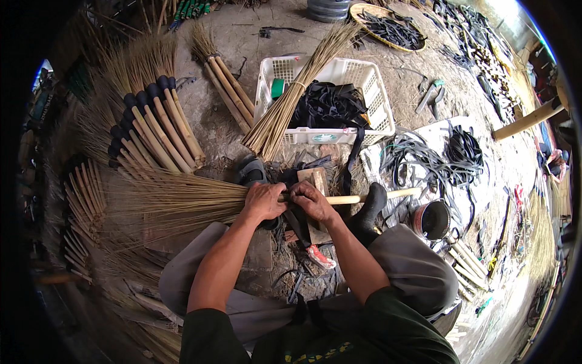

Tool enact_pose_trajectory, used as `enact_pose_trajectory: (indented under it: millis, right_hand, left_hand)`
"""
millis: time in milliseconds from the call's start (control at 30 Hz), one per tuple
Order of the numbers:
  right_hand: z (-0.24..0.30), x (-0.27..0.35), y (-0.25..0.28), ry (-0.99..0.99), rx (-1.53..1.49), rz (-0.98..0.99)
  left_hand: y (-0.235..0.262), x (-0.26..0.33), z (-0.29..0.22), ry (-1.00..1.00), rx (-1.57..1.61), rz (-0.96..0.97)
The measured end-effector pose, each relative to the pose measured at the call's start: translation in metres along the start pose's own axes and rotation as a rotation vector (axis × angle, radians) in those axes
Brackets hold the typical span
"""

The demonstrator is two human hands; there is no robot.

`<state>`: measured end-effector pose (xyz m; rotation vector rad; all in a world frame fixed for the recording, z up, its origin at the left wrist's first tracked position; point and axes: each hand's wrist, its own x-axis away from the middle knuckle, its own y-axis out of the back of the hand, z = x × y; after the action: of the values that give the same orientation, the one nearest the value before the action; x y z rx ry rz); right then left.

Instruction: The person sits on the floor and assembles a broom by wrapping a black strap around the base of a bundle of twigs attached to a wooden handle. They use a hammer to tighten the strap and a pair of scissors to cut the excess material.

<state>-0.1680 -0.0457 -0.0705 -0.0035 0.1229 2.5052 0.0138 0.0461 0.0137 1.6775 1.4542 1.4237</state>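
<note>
Across my lap lies a broom, its stiff straw bristles (188,197) fanning out to the left and its pale wooden handle (397,193) reaching right. My left hand (264,201) is closed round the base of the bristles. Close beside it, my right hand (311,201) has its fingers curled on the joint between bristles and handle. A dark strip (297,222) hangs below the hands; whether the right fingers also pinch it is hidden. The handle passes over a dark boot (368,215).
Ahead stands a white plastic crate (383,106) of black strips, a tied straw bundle (291,100) leaning across it. Several brooms (160,121) lie at left. To the right are loose strips (412,158), a tin can (431,219), knives (429,96) and short sticks (467,261).
</note>
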Motion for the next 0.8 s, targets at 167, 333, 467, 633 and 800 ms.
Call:
enact_pose_trajectory:
  millis: [167, 333, 467, 633, 800]
  right_hand:
    - [0.001, -0.001, 0.003, -0.066, 0.04, 0.052]
    - [0.012, -0.002, 0.005, -0.104, 0.064, 0.067]
    - [0.018, -0.007, 0.01, -0.155, 0.025, 0.133]
    - [0.017, -0.007, 0.01, -0.164, 0.084, 0.139]
    - [0.002, -0.002, -0.001, -0.173, -0.061, -0.035]
  left_hand:
    - [-0.001, -0.002, 0.001, 0.004, 0.021, 0.013]
    - [-0.002, -0.003, 0.001, -0.018, 0.0, -0.004]
    - [-0.001, -0.003, 0.001, -0.007, 0.01, 0.011]
    - [0.002, -0.002, -0.001, -0.017, 0.015, 0.006]
    - [-0.003, 0.011, -0.004, -0.16, 0.119, -0.217]
